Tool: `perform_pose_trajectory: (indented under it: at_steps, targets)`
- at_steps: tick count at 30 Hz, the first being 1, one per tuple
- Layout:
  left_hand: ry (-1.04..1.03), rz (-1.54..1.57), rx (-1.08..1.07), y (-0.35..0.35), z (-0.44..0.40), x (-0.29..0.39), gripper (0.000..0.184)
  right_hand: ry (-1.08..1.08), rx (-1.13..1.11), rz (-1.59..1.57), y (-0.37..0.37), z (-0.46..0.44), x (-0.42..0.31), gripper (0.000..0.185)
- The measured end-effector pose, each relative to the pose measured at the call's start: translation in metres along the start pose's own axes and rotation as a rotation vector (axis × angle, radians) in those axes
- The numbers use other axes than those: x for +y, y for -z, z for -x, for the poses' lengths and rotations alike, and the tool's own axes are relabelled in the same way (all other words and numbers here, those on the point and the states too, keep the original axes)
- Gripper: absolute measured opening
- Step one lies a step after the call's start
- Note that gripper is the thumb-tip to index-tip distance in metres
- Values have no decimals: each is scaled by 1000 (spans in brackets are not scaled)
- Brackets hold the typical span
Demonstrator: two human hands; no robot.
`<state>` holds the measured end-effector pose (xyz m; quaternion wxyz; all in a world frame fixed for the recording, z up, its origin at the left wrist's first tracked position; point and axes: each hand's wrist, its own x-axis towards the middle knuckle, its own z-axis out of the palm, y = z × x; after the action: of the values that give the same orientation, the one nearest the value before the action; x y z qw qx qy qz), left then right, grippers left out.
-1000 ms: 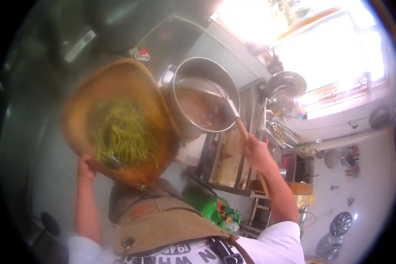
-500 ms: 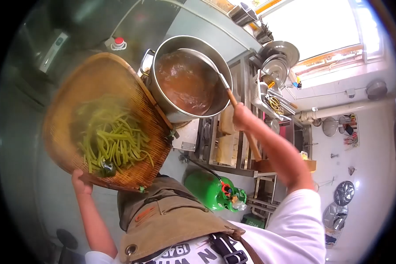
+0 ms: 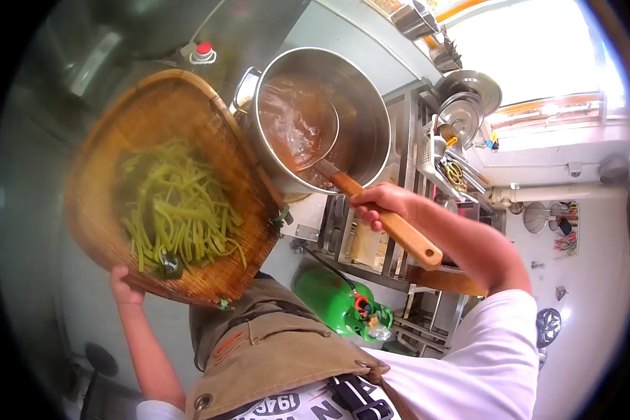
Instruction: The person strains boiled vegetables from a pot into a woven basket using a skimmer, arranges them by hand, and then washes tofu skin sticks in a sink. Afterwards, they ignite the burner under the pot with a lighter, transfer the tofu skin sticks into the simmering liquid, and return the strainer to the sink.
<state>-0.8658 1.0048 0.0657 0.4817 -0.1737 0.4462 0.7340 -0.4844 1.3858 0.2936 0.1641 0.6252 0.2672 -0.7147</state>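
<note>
My right hand (image 3: 385,204) is wrapped round the flat wooden handle of a skimmer (image 3: 406,238). Its round metal head dips into brownish liquid (image 3: 294,115) inside a tall steel pot (image 3: 379,143); only the head's rim shows clearly. With my left hand (image 3: 124,287) I grip the near left edge of a woven bamboo basket (image 3: 94,210), fingers mostly hidden beneath it. The basket is tilted beside the pot, its right edge close to the pot wall. Cut green stalks (image 3: 182,217) lie in a heap in it, with a small dark glossy piece (image 3: 169,266) at their near end.
Below the pot stands a green gas cylinder (image 3: 322,294) with a black hose. A steel rack (image 3: 402,115) is to the right, holding a white basket (image 3: 430,157) of utensils and stacked lids (image 3: 469,91). A red-capped jug (image 3: 203,50) sits behind. Steam blurs the left side.
The skimmer has swung round in the pot, its head moving to the near side and its handle turning toward me. The view has shifted slightly. My left hand keeps its hold on the basket.
</note>
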Motion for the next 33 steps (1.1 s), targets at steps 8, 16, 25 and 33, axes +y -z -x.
perform_pose_trajectory:
  at_steps: [8, 16, 25, 33]
  targets:
    - [-24, -10, -28, 1, -3, 0, 62, 193, -165, -268, 31, 34, 56, 18]
    - [-35, -10, 7, 18, -9, -5, 63, 414, 555, 434, 24, 109, 57, 14]
    - [-62, -186, -9, 86, -44, -15, 53, 803, 1069, 1297, 35, 53, 37, 18]
    - [-60, -163, -43, 59, -30, -11, 51, 499, 1112, 1457, 72, -2, -2, 17]
